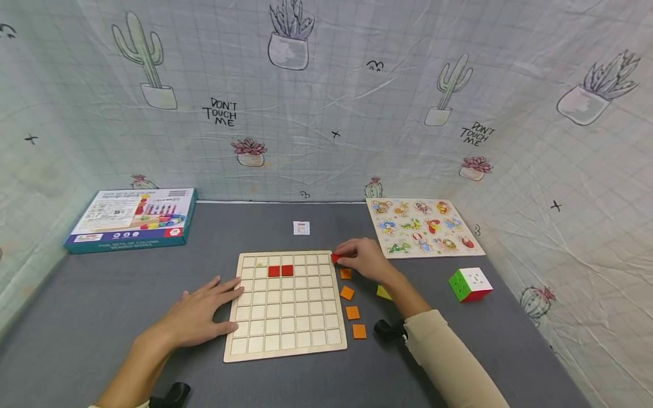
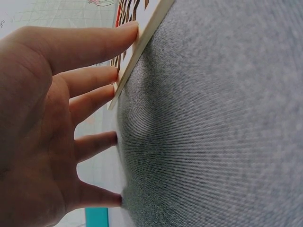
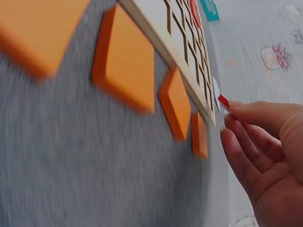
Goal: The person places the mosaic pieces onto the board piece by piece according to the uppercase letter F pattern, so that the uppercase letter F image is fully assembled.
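Note:
A wooden grid board (image 1: pixel 280 357) lies on the grey table, with two red square tiles (image 1: pixel 274 271) side by side in its second row. My left hand (image 1: pixel 196 314) rests at the board's left edge, fingers spread and straight; in the left wrist view the thumb (image 2: pixel 94 47) touches the rim. My right hand (image 1: pixel 364 259) pinches a red tile (image 1: pixel 335 258) between thumb and fingers at the board's top right corner. The right wrist view shows that red tile (image 3: pixel 224 100) raised above the table. Several orange tiles (image 1: pixel 352 313) run in a column along the board's right side.
A yellow tile (image 1: pixel 384 292) lies partly behind the right forearm. Farther right are a puzzle cube (image 1: pixel 470 284) and an insect picture board (image 1: pixel 425 226). A small printed card (image 1: pixel 301 228) lies behind the grid board, and a boxed set (image 1: pixel 132 221) sits at the back left.

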`<state>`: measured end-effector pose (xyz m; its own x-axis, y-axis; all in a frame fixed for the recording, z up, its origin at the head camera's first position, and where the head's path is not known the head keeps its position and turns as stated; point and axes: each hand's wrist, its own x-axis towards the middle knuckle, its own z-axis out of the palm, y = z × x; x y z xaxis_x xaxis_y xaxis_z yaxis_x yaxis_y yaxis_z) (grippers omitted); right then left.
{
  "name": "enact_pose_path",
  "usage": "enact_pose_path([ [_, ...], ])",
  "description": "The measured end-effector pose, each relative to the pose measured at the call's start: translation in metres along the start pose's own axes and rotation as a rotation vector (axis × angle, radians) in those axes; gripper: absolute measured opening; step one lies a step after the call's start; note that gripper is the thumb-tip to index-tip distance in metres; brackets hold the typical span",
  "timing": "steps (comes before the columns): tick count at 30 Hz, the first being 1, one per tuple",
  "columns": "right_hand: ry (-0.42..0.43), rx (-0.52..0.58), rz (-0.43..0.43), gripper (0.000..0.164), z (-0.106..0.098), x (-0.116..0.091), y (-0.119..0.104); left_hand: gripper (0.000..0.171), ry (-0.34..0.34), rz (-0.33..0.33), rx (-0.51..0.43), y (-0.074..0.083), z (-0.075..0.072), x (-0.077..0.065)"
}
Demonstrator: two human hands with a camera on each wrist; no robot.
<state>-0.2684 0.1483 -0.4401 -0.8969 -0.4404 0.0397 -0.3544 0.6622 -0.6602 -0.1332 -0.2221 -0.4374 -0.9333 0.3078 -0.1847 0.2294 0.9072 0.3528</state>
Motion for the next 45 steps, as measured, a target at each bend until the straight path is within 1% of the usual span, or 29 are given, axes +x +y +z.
enact_pose_path([
  [4,-0.012,0.018,-0.022,0.022,0.01,0.005,-0.009,0.077,0.007,0.004,0.007,0.0,0.0,0.0],
  [10,-0.035,0.042,-0.088,0.023,0.023,0.01,-0.025,0.077,0.005,0.003,0.013,0.0,0.0,0.0],
  [14,-0.038,0.081,-0.086,0.022,0.031,0.013,-0.035,0.077,0.006,0.009,0.009,0.0,0.0,0.0],
  [16,-0.048,0.108,-0.07,0.022,0.034,0.014,-0.041,0.077,0.007,0.01,0.008,0.0,0.0,0.0],
  [20,-0.072,0.112,-0.06,0.021,0.041,0.015,-0.047,0.077,0.009,0.011,0.008,-0.001,0.0,0.0],
  [27,-0.077,0.05,-0.078,0.019,0.055,0.019,-0.047,0.077,0.012,0.013,0.002,-0.001,0.001,0.0],
  [30,-0.073,0.045,-0.08,0.018,0.058,0.02,-0.047,0.076,0.016,0.016,0.001,-0.001,0.001,0.0],
  [34,-0.066,0.049,-0.064,0.018,0.06,0.019,-0.048,0.076,0.024,0.017,0.001,-0.001,0.001,0.0],
  [39,-0.065,0.023,-0.037,0.019,0.061,0.019,-0.048,0.076,0.035,0.019,-0.003,-0.001,0.001,-0.001],
  [45,-0.06,0.016,-0.027,0.018,0.061,0.02,-0.048,0.076,0.038,0.018,0.001,0.0,0.001,0.001],
])
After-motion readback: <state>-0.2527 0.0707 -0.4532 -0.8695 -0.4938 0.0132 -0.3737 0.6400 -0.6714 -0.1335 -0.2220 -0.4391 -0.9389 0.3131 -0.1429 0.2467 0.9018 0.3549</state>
